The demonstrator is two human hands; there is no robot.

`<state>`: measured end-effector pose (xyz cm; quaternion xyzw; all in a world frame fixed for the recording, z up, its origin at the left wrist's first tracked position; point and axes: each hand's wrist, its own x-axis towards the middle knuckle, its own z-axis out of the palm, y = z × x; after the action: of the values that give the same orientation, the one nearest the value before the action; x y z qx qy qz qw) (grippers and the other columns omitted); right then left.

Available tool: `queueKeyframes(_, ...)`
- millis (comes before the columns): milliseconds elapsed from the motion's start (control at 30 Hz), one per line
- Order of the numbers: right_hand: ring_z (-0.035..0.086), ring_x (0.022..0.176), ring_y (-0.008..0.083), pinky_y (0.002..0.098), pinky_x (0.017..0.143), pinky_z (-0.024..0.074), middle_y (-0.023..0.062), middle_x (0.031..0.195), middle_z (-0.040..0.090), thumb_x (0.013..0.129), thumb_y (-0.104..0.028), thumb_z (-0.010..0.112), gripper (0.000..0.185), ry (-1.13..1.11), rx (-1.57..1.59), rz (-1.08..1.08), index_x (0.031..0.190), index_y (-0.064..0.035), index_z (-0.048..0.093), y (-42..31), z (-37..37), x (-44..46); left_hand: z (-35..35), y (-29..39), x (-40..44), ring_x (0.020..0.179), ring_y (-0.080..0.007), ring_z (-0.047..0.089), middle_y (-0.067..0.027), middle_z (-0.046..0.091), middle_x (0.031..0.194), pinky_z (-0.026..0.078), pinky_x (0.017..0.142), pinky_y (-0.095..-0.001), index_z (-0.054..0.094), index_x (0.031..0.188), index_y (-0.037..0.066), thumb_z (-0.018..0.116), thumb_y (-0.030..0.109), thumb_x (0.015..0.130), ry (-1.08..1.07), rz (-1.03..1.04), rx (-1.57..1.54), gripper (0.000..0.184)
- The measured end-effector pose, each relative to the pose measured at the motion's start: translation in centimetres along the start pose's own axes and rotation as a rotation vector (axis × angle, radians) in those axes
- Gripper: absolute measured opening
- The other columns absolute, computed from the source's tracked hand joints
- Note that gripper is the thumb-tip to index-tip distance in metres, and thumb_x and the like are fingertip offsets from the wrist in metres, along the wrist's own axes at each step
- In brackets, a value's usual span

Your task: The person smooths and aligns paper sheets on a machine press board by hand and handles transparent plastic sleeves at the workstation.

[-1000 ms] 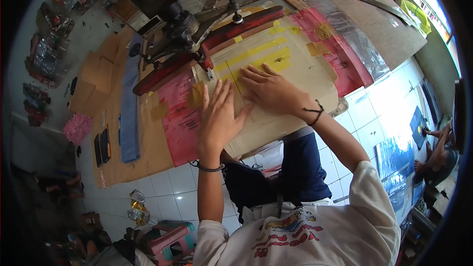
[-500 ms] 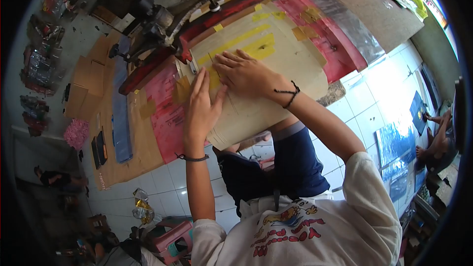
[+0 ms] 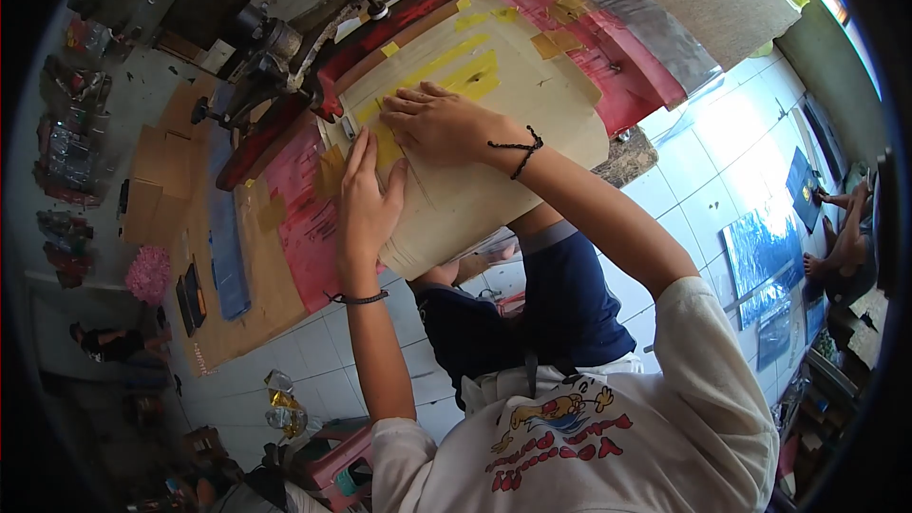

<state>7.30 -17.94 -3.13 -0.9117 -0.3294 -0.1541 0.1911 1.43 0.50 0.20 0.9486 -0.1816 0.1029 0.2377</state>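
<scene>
A cream-coloured sheet (image 3: 532, 114) with yellow strips lies on the worktable, near a red bar (image 3: 394, 38) on a dark metal machine (image 3: 313, 47). My right hand (image 3: 446, 128) rests palm down on the sheet, fingers stretched over a yellow patch. Along the sheet's left edge lies my left hand (image 3: 369, 204), its fingers straight and its thumb apart. A small metallic piece (image 3: 348, 125) is just beyond its fingertips. Neither hand grips anything. What is under my palms is hidden.
Red sheeting (image 3: 632, 76) with brownish tape extends on the right, and a blue strip (image 3: 228, 256) lies at the left. A cardboard box (image 3: 157, 176) stands farther left. White tiles (image 3: 693, 171) cover the floor. Another person's legs (image 3: 836, 237) appear at the far right.
The view has shifted slightly, so the table and both hands appear a little farther left and up. Both hands keep much the same place on the sheet.
</scene>
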Motion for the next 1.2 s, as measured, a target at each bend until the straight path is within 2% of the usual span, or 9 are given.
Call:
queueKeyframes(233, 0.037, 0.146, 0.0288, 0.0470, 0.122, 0.0245, 0.0114, 0.155, 0.044, 0.101, -0.028, 0.044, 0.049, 0.026, 0.031, 0.017, 0.143, -0.0054, 0.050, -0.3, 0.3, -0.1, 0.3, -0.1, -0.1, 0.135, -0.0396, 0.047, -0.0248, 0.044, 0.150, 0.038, 0.112, -0.0417, 0.049, 0.137, -0.013, 0.059, 0.024, 0.096, 0.055, 0.015, 0.014, 0.056)
queueKeyframes(333, 0.038, 0.145, 0.0289, 0.0470, 0.122, 0.0244, 0.0115, 0.154, 0.045, 0.102, -0.028, 0.043, 0.047, 0.046, 0.030, 0.017, 0.143, -0.0060, 0.051, -0.5, 0.3, 0.0, 0.1, 0.0, -0.5, 0.128, -0.0402, 0.053, -0.0250, 0.051, 0.143, 0.043, 0.108, -0.0424, 0.056, 0.130, -0.012, 0.059, 0.021, 0.096, 0.118, 0.014, 0.032, 0.048)
queueKeyframes(433, 0.038, 0.145, 0.0291, 0.0478, 0.123, 0.0241, 0.0118, 0.154, 0.045, 0.103, -0.028, 0.043, 0.046, 0.059, 0.016, 0.035, 0.142, -0.0061, 0.052, -0.9, 0.4, 0.0, -0.6, 0.9, -0.9, 0.120, -0.0409, 0.059, -0.0239, 0.058, 0.136, 0.047, 0.102, -0.0433, 0.062, 0.123, -0.010, 0.059, 0.020, 0.096, 0.078, -0.010, -0.007, 0.041)
queueKeyframes(533, 0.037, 0.145, 0.0293, 0.0493, 0.123, 0.0231, 0.0122, 0.154, 0.045, 0.103, -0.027, 0.043, 0.046, 0.053, 0.016, 0.049, 0.142, -0.0055, 0.052, -1.2, 0.5, 0.0, -0.3, 0.9, -1.3, 0.115, -0.0418, 0.062, -0.0224, 0.062, 0.132, 0.050, 0.099, -0.0435, 0.064, 0.120, -0.010, 0.060, 0.022, 0.096, 0.136, 0.031, 0.008, 0.040)
queueKeyframes(967, 0.035, 0.146, 0.0293, 0.0507, 0.123, 0.0204, 0.0130, 0.155, 0.043, 0.103, -0.027, 0.043, 0.047, 0.028, 0.041, 0.048, 0.144, -0.0054, 0.050, -1.4, 0.0, 0.1, -0.2, 1.2, -1.9, 0.122, -0.0393, 0.059, -0.0201, 0.058, 0.138, 0.047, 0.103, -0.0430, 0.063, 0.124, -0.008, 0.062, 0.025, 0.094, 0.141, -0.042, 0.018, 0.044)
queueKeyframes(1167, 0.046, 0.139, 0.0318, 0.0477, 0.118, 0.0309, 0.0155, 0.146, 0.053, 0.098, -0.022, 0.052, 0.038, 0.217, 0.096, 0.011, 0.130, -0.0026, 0.062, -1.6, -0.7, -0.1, -0.1, 1.3, -1.9, 0.122, -0.0378, 0.059, -0.0182, 0.058, 0.138, 0.048, 0.102, -0.0424, 0.064, 0.123, -0.008, 0.063, 0.026, 0.094, 0.146, -0.068, 0.025, 0.045)
queueKeyframes(1200, 0.047, 0.137, 0.0320, 0.0472, 0.117, 0.0323, 0.0158, 0.143, 0.055, 0.097, -0.021, 0.053, 0.036, 0.191, 0.144, 0.016, 0.127, -0.0023, 0.064, -1.6, -1.3, -0.4, -0.1, 1.3, -2.0, 0.122, -0.0375, 0.059, -0.0177, 0.058, 0.138, 0.048, 0.101, -0.0423, 0.064, 0.123, -0.008, 0.063, 0.026, 0.093, 0.144, -0.065, 0.027, 0.045)
